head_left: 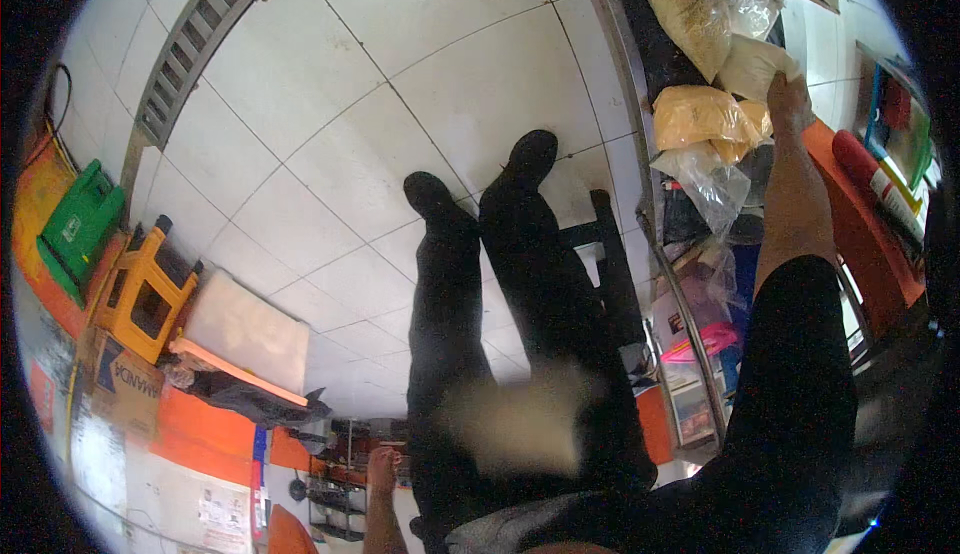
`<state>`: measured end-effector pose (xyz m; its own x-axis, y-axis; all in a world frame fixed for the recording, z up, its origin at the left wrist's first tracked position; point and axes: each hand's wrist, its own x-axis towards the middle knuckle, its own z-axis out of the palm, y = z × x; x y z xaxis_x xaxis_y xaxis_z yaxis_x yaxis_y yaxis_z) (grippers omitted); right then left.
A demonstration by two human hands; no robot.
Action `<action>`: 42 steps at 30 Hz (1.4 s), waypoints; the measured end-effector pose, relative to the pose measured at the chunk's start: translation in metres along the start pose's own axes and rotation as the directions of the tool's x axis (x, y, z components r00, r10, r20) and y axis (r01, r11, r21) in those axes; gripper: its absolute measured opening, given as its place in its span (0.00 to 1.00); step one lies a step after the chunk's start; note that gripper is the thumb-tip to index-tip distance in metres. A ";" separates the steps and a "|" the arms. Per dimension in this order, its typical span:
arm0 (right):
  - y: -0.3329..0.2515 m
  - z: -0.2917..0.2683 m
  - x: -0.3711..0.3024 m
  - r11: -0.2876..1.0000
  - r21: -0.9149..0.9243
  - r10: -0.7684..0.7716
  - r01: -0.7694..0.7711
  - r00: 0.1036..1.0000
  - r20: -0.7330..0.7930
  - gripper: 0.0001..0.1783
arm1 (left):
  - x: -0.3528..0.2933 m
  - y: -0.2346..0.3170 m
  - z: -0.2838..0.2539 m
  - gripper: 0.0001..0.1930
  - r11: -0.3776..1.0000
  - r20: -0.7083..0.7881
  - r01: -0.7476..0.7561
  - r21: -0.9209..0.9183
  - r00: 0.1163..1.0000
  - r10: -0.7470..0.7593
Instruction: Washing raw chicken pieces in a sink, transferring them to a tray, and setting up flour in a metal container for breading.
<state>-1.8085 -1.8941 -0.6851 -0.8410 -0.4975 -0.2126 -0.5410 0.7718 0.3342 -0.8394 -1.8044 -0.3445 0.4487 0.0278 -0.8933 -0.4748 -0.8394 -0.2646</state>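
Observation:
My right arm, in a dark sleeve, stretches out to a metal-edged rack on the right. At its end, my right hand (788,104) is closed at the edge of a plastic bag of beige powder (750,66); its fingertips are partly hidden. Beside that bag lie a bag of pale grains (688,22) and a bag of yellow-orange powder (703,118). A crumpled clear plastic bag (708,179) hangs just below. My left hand (383,466) is raised low in the picture, its fingers curled; whatever they may hold is too small to see. A blurred beige patch (520,424) shows over my thighs.
White floor tiles (400,34) spread under my feet. On the left stand a yellow stool (148,294), a green plastic piece (80,229), a cardboard box (127,384) and a pale lidded container (245,334). A metal rail (690,324) and a pink-rimmed tub (697,339) sit near my right arm.

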 end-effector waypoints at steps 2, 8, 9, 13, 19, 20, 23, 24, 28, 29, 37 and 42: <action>0.001 -0.013 -0.038 0.970 0.192 0.169 -0.146 0.980 -0.109 0.24 | 0.007 -0.014 -0.014 0.17 0.989 0.088 -0.071 -0.127 0.993 0.082; -0.056 -0.083 -0.154 0.756 0.579 0.569 -0.306 0.745 -0.348 0.21 | 0.057 0.008 -0.032 0.08 0.602 0.270 -0.655 0.457 0.747 0.608; -0.070 -0.105 -0.175 0.747 0.569 0.567 -0.345 0.778 -0.272 0.21 | 0.066 0.023 -0.032 0.08 0.495 0.274 -0.671 0.552 0.707 0.652; -0.104 -0.231 -0.291 0.443 0.855 0.427 -0.269 0.902 0.063 0.18 | 0.016 0.196 -0.008 0.13 0.344 0.175 -0.749 0.566 0.517 0.838; -0.110 -0.428 -0.434 0.209 0.968 -0.068 -0.141 0.985 0.158 0.10 | -0.210 0.389 0.024 0.14 -0.444 0.299 -0.846 0.294 -0.360 0.884; -0.109 -0.474 -0.455 0.380 0.925 -0.139 -0.029 0.986 0.088 0.09 | -0.261 0.395 0.031 0.15 -0.557 0.344 -0.798 0.231 -0.468 0.814; -0.090 -0.553 -0.519 0.559 0.827 -0.285 0.063 0.951 0.120 0.17 | -0.377 0.371 0.057 0.16 -0.758 0.445 -0.651 -0.031 -0.689 0.573; -0.079 -0.566 -0.541 0.559 0.824 -0.302 0.093 0.948 0.098 0.17 | -0.403 0.352 0.062 0.17 -0.781 0.486 -0.606 -0.151 -0.734 0.475; -0.031 -0.611 -0.616 0.502 0.847 -0.137 0.172 0.983 -0.119 0.14 | -0.445 0.296 0.072 0.15 -0.674 0.652 -0.558 -0.484 -0.743 0.147; -0.019 -0.619 -0.632 0.534 0.828 -0.145 0.170 0.983 -0.108 0.15 | -0.450 0.284 0.077 0.12 -0.694 0.571 -0.471 -0.544 -0.814 0.105; 0.088 -0.626 -0.726 0.594 0.804 0.197 -0.020 0.973 -0.120 0.15 | -0.487 0.160 0.184 0.13 -0.410 0.307 -0.305 -0.859 -0.950 0.062; 0.173 -0.595 -0.786 0.569 0.823 0.484 -0.006 0.811 -0.329 0.14 | -0.520 0.075 0.253 0.13 -0.313 0.320 -0.315 -0.896 -0.947 0.037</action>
<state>-1.2401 -1.6052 0.0863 -0.9432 -0.1599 0.2912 -0.3043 0.7677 -0.5639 -1.2996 -1.7443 0.0085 -0.6844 0.1163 0.7198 0.6858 -0.2324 0.6897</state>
